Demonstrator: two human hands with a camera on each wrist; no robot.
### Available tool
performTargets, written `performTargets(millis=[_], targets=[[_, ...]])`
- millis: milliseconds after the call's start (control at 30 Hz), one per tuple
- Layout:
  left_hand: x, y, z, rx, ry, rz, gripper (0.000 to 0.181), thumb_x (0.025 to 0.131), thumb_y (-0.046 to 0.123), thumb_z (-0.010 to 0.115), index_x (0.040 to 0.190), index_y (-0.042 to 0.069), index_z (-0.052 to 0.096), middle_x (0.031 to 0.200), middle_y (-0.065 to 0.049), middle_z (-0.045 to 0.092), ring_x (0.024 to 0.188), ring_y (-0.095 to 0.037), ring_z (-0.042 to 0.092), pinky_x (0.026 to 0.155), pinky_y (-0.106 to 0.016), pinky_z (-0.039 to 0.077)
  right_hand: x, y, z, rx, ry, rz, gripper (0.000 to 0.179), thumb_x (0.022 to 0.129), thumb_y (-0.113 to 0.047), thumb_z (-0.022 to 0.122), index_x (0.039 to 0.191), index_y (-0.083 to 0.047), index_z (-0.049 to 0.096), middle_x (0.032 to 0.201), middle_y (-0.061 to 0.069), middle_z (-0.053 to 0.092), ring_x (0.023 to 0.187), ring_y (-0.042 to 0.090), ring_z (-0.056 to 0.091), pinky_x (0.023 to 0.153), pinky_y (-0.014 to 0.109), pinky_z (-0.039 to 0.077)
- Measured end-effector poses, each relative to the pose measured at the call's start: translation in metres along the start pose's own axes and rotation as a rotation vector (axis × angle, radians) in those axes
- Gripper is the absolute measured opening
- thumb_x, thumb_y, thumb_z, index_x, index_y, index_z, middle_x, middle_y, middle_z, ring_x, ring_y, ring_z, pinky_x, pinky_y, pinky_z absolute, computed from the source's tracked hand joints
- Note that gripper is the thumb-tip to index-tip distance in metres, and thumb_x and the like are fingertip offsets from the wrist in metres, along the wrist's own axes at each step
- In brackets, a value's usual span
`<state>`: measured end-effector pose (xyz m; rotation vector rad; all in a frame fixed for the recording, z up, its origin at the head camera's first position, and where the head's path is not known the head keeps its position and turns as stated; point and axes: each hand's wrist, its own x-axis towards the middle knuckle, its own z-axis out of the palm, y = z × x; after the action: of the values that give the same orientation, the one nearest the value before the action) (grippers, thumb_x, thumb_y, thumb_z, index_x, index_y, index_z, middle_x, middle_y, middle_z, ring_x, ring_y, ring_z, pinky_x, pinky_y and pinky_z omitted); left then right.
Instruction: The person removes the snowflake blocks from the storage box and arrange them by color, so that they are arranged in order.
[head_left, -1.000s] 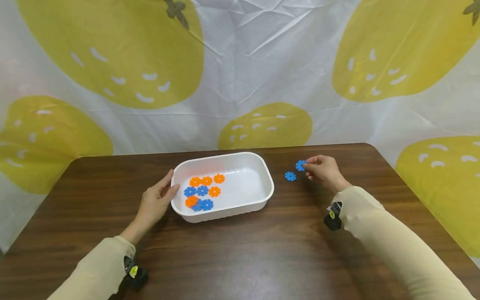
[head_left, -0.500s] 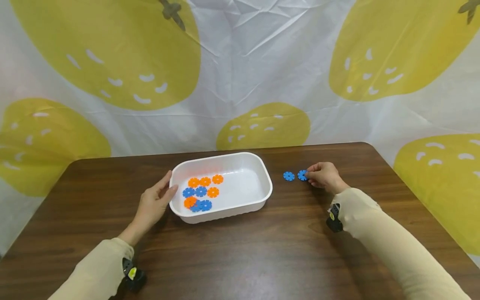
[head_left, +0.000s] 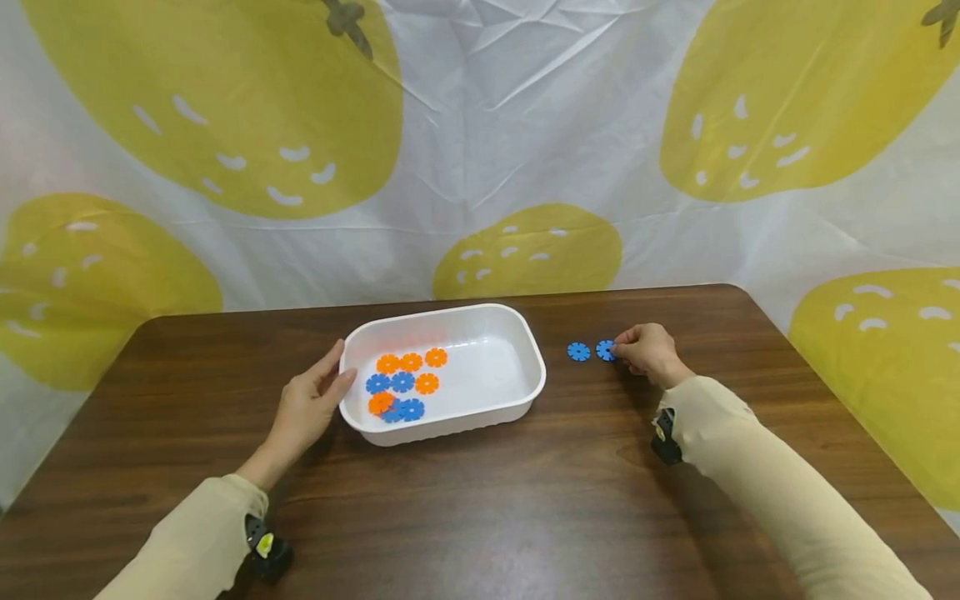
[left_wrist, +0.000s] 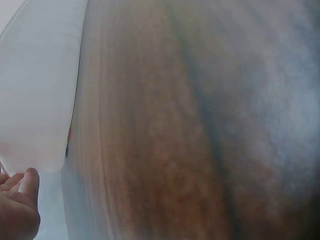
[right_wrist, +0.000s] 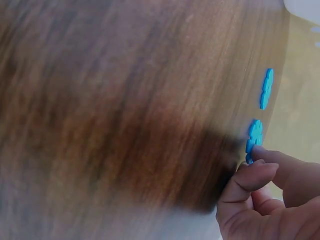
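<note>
- Blue, and right where the action is: a notched disc (head_left: 602,352) at the right of the brown surface (head_left: 480,517), its right edge caught in the grip of the right hand (head_left: 648,352), pinched between thumb and finger!
- Just to its left sits a second blue disc (head_left: 578,353), a slim gap between the two.
- Farther left, here's the white tray (head_left: 487,375), and the left hand (head_left: 303,404) has its grip on the left end, thumb at the rim.
- Inside, the left half is busy: five orange discs (head_left: 422,384) and four blue discs (head_left: 398,382), three of the orange at the far side, and one orange overlapping a blue at the near side.
- Pale sleeves (head_left: 187,529) reach in from the near side; beyond the far edge hangs a white cloth (head_left: 465,158) with big yellow shapes.
</note>
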<state>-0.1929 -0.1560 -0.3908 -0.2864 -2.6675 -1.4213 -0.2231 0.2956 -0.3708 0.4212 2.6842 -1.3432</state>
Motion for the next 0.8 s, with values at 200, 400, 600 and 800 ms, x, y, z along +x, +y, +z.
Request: performTargets(millis=[200, 400, 600, 800], targets=[[-0.0019, -0.0004, -0.0002, -0.004, -0.001, -0.009, 0.053, 0.096, 0.022, 0.055, 0.141, 0.001, 0.037, 0.144, -0.016, 0.040, 0.127, -0.033, 0.047, 0.097, -0.036, 0.040, 0.0004, 0.0009, -0.0001, -0.074, -0.011, -0.010, 0.022, 0.087, -0.006, 0.061, 0.099, 0.012, 0.061, 0.065, -0.003, 0.051, 0.052, 0.006, 0.046, 0.046, 0.020, 0.042], [-0.0026, -0.0005, -0.0005, -0.007, 0.006, 0.002, 0.054, 0.095, 0.022, 0.056, 0.141, 0.001, 0.038, 0.144, -0.016, 0.040, 0.126, -0.033, 0.047, 0.097, -0.035, 0.040, 0.0007, 0.0016, -0.0022, -0.101, -0.027, -0.018, 0.021, 0.088, -0.008, 0.062, 0.098, 0.011, 0.061, 0.063, -0.002, 0.048, 0.047, 0.007, 0.042, 0.043, 0.023, 0.036], [-0.0001, 0.0007, -0.0001, -0.015, 0.005, -0.001, 0.054, 0.096, 0.023, 0.056, 0.142, 0.001, 0.037, 0.145, -0.015, 0.039, 0.128, -0.032, 0.045, 0.097, -0.035, 0.040, 0.0028, 0.0001, -0.0036, -0.114, -0.010, -0.028, 0.021, 0.087, -0.007, 0.063, 0.098, 0.011, 0.061, 0.056, -0.003, 0.046, 0.045, 0.007, 0.042, 0.042, 0.023, 0.036], [0.0010, 0.0023, 0.0017, -0.023, 0.014, 0.000, 0.053, 0.095, 0.020, 0.057, 0.141, 0.001, 0.039, 0.144, -0.015, 0.041, 0.127, -0.031, 0.047, 0.098, -0.034, 0.040, 0.0023, 0.0006, -0.0021, -0.087, 0.010, -0.025, 0.024, 0.087, -0.007, 0.062, 0.102, 0.011, 0.059, 0.063, -0.001, 0.049, 0.048, 0.008, 0.043, 0.044, 0.023, 0.038]])
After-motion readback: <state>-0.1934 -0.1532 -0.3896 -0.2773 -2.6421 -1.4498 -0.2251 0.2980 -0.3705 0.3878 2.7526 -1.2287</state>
